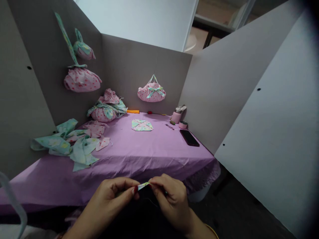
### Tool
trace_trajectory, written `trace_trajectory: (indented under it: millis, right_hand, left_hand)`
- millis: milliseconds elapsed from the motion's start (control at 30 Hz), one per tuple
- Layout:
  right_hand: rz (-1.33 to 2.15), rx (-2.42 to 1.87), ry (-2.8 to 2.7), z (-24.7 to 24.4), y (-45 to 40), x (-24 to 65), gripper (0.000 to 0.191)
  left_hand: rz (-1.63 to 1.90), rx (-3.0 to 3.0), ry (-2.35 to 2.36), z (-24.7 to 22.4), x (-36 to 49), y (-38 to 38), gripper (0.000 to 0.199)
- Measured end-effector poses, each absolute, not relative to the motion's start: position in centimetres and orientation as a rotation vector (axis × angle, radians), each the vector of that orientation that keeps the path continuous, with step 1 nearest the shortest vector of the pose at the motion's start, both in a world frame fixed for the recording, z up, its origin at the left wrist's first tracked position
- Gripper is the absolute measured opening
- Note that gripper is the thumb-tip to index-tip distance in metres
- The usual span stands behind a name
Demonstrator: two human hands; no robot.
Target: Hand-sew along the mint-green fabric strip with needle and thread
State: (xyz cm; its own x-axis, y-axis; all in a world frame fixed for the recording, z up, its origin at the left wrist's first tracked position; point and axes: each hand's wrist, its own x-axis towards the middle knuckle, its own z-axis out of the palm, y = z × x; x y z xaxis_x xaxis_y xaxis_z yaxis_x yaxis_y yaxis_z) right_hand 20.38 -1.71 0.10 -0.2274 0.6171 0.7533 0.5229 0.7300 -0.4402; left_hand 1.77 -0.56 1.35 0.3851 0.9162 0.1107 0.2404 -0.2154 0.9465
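Observation:
Between my hands, in front of the table's near edge, stretches a narrow folded strip of green and yellow fabric (143, 186). My left hand (113, 196) pinches its left end between thumb and fingers. At the right end, the fingertips of my right hand (171, 196) are closed on the same strip. A thin thread hangs below the right hand; whether a needle is in those fingers I cannot tell. Beyond my hands, a folded green and pink floral cloth piece (142, 125) lies flat on the purple tablecloth (149, 146).
Loose fabric pieces (84, 146) and gathered pink pouches (103, 113) lie at the left. A pink bow pouch (152, 92) hangs on the back panel, others (82, 79) on the left panel. At right are a phone (189, 137), a pink bottle (176, 115) and a thread spool (172, 122).

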Motion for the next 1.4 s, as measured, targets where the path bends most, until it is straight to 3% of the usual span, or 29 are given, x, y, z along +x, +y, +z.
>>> trace_trajectory:
  millis: [867,1400]
  right_hand:
    - [0.364,-1.007,-1.748,-0.2,-1.6,19.7,0.015]
    - [0.504,-1.077,-1.710,-0.3,-1.7,19.3,0.012]
  left_hand:
    - [1.025,2.306,1.026,0.8,1.5,-0.7,0.020]
    - [1.004,2.144,1.062,0.1,1.5,-0.6,0.015]
